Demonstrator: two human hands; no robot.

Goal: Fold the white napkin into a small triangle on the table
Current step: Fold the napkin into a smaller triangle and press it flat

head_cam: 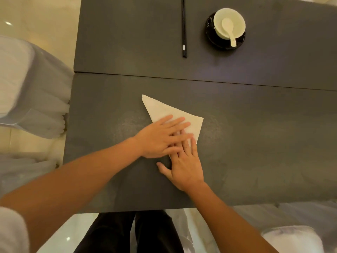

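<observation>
The white napkin lies flat on the dark grey table, folded into a triangle with one corner pointing to the far left. My left hand rests palm down on its near part, fingers spread. My right hand lies flat just below it, fingertips tucked under the left hand's fingers and pressing the napkin's near corner. Both hands hide the lower part of the napkin.
Black chopsticks lie at the far middle. A white bowl with a white spoon sits on a black saucer at the far right. Cloth-covered chairs stand at the left and lower right. A seam crosses the table.
</observation>
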